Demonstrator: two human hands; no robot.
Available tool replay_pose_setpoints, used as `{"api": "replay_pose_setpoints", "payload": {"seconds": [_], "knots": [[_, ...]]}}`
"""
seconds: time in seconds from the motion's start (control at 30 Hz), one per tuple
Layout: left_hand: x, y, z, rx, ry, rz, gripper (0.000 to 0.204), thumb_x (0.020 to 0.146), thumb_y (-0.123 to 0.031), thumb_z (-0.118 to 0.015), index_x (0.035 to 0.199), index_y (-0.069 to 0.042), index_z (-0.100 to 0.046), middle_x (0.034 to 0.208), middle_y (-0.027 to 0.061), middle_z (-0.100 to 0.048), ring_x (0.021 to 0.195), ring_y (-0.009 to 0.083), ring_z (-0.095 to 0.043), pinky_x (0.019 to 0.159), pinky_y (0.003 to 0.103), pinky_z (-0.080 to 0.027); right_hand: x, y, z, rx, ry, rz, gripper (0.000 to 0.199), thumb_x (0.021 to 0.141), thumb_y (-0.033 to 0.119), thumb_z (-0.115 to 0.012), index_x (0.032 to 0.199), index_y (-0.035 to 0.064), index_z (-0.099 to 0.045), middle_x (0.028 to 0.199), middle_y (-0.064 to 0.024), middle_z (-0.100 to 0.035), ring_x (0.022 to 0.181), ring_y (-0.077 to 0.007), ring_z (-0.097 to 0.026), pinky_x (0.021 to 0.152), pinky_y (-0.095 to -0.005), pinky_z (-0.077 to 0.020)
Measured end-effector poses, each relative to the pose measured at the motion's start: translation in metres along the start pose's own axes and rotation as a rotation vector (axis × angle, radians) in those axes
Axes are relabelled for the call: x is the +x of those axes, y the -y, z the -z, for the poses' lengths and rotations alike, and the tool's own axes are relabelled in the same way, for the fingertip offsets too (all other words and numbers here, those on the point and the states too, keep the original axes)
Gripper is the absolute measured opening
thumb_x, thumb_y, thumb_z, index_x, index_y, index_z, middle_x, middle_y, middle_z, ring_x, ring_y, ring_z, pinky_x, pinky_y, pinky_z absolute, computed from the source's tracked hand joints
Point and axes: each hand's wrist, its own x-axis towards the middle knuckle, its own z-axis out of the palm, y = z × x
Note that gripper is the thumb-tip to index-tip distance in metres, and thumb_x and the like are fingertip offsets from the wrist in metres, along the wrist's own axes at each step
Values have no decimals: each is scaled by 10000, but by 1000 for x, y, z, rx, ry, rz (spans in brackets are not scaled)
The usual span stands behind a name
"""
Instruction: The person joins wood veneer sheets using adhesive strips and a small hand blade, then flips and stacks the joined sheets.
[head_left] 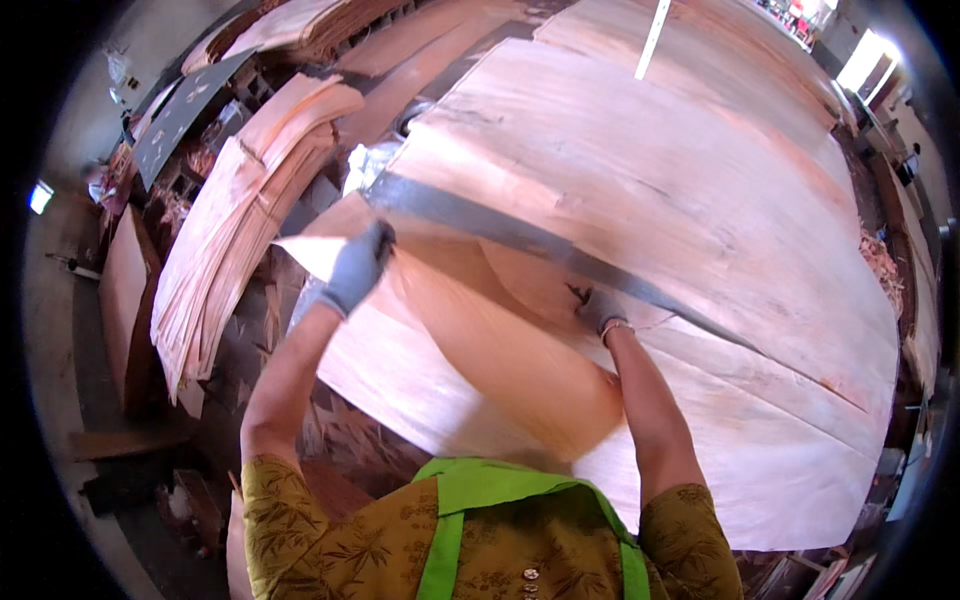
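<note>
My left hand [358, 268], in a grey glove, is closed on the edge of a thin tan wood veneer sheet [500, 345], which is lifted and curls toward my body. My right hand [603, 309], also gloved and wearing a band at the wrist, is closed low over the pile, near the sheet's far right side. A small dark thing shows at its fingers; blur hides its kind. Just beyond both hands, a long grey flat straightedge [480, 218] lies slantwise across a broad stack of pale veneer sheets [690, 190].
A bent bundle of veneer [245, 210] stands to the left, with a dark board [185, 115] behind it. Wood scraps [365, 440] litter the floor near the stack's left edge. A narrow white strip [652, 40] shows over the far sheets. More scraps [880, 265] lie at the right.
</note>
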Motion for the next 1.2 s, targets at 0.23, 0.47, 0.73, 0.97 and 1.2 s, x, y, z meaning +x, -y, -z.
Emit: {"api": "replay_pose_setpoints", "payload": {"seconds": [0.23,0.47,0.73,0.97,1.2], "knots": [[193,-31,58,70,-392,0,199,755,-93,-601,943,-59,-654,962,155,-602,899,323,-574,788,367,-470,37,-49,-59,128,-205,107,345,810,317,-524,1046,76,-595,1052,-196,-613,986,-357,-585,828,-438,-472],[293,-121,31,23,-867,-295,252,809,-128,-596,1047,-47,-612,1113,169,-569,1036,323,-544,881,373,-447,-2,-11,-26,193,-186,-3,316,761,279,-564,977,51,-609,933,-217,-627,880,-381,-606,770,-449,-489],[318,-157,-82,59,-449,-627,437,758,-104,-566,1177,5,-508,1218,182,-485,1085,347,-479,937,406,-399,-16,-52,12,962,-627,371,98,843,117,-570,852,24,-537,791,-113,-605,724,-180,-564,665,-301,-467],[344,-179,-98,424,-333,-932,475,797,-85,-480,1266,-20,-439,1295,139,-442,1065,269,-495,983,370,-352,-85,13,280,1020,-1102,571,400,816,-14,-592,1194,-11,-460,1131,-76,-531,995,-116,-490,843,-237,-422],[357,-173,-126,327,21,-592,647,747,-52,-547,1358,-164,-367,1439,144,-273,864,295,-623,717,391,-500,-22,93,345,1125,-1001,827,519,781,26,-675,1237,-34,-437,1223,-151,-510,1183,-188,-456,991,-292,-364]]}}
